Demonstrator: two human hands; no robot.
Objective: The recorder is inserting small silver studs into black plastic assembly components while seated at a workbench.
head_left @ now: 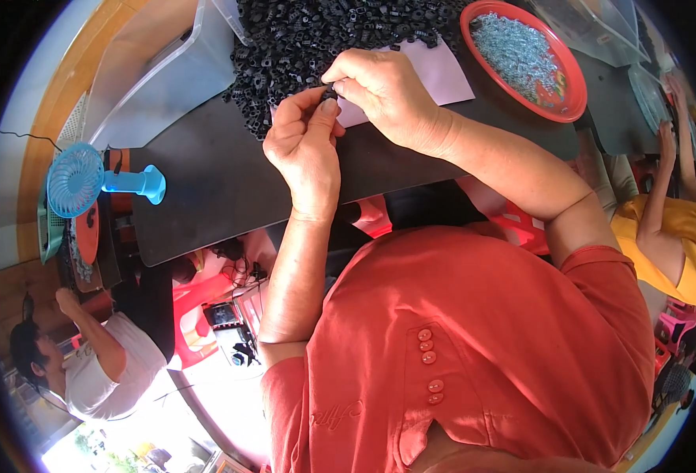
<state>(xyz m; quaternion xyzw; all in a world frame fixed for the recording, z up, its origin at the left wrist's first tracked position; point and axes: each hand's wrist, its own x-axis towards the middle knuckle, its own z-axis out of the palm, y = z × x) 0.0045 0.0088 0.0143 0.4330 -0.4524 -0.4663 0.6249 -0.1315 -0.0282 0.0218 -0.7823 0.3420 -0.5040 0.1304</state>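
Observation:
Over the dark table (229, 181), my left hand (308, 154) pinches a small black plastic part (330, 93) between thumb and fingers. My right hand (391, 91) meets it from the right, thumb and forefinger closed at the top of the same part. Whether a second, tiny piece sits in the right fingertips is too small to tell. Just beyond both hands spreads a big heap of small black plastic parts (308, 39). A pale pink sheet (446, 75) lies partly beneath the heap and behind my right hand.
A red oval tray (572, 98) of small shiny bluish-clear pieces (513, 55) stands at the far right. Clear plastic bins (166, 87) (592, 27) flank the heap. A blue fan (76, 180) is at the left. Other people sit at left (111, 363) and right (659, 244).

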